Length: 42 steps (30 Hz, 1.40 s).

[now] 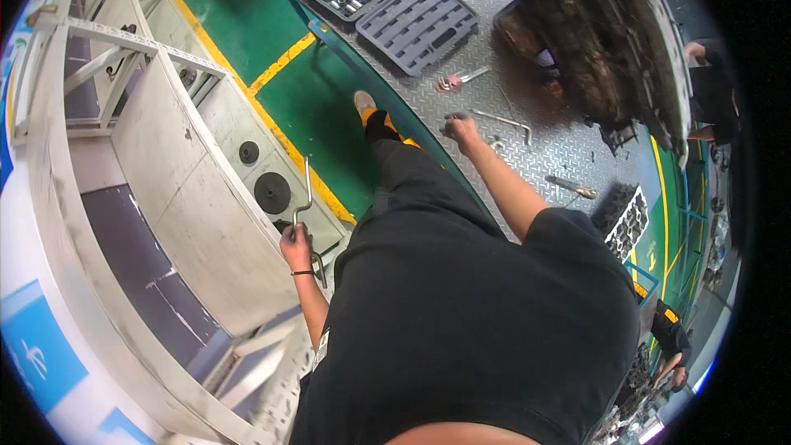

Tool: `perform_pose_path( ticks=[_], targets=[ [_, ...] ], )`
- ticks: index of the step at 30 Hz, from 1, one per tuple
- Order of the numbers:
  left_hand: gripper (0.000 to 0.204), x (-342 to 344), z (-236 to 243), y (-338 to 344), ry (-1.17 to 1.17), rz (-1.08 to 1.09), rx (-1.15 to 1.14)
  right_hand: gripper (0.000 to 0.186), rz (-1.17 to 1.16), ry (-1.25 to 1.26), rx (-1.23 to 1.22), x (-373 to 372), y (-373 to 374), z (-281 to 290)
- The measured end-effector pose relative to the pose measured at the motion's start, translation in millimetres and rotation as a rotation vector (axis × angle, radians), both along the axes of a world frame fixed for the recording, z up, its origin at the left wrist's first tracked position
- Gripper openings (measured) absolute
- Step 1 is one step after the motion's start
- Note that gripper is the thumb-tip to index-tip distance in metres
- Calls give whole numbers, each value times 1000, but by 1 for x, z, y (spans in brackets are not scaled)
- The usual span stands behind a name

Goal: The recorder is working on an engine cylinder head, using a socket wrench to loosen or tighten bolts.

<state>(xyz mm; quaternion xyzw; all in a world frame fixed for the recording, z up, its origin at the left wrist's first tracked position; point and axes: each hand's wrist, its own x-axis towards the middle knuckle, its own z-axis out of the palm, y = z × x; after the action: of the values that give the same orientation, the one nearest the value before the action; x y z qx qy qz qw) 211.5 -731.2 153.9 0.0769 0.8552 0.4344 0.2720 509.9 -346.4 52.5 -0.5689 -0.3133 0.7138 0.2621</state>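
Note:
At the lower left, my left hand (295,247) grips a bent metal speed brace (306,194). My right hand (458,130) is over the edge of the diamond-plate workbench (494,177), its darkened fingers curled; what they hold, if anything, is unclear. An L-shaped bar (515,124) lies just right of it. A wrench with a red piece (461,77) lies above the hand, and another tool (570,187) below. An open socket case (390,16) sits at the bench's far end. A dirty engine assembly (593,49) stands at the right.
A white steel rack (165,58) runs along my left, with dark discs (272,192) beside it. Green floor with yellow lines (280,62) lies between. A metal block (628,222) is at the bench's near right. Other people (710,91) stand beyond the engine and at lower right (667,334).

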Motion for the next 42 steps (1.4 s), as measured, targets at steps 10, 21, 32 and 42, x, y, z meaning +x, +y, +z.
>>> perform_pose_path(
  ticks=[10, 21, 32, 42],
  targets=[
    [37, -189, -8, 138, 178, -196, -332, 40, 295, -690, 409, -214, 253, -90],
    [36, -370, 47, 468, 264, -465, -52, 40, -13, -326, 287, -335, 356, -28],
    [40, -422, -44, 859, -371, -726, 256, 27, -859, -339, 25, -251, 228, 41],
    [40, -381, -250, 1101, -131, -821, 286, 26, -1292, -483, -338, -354, 88, 89]
  ],
)
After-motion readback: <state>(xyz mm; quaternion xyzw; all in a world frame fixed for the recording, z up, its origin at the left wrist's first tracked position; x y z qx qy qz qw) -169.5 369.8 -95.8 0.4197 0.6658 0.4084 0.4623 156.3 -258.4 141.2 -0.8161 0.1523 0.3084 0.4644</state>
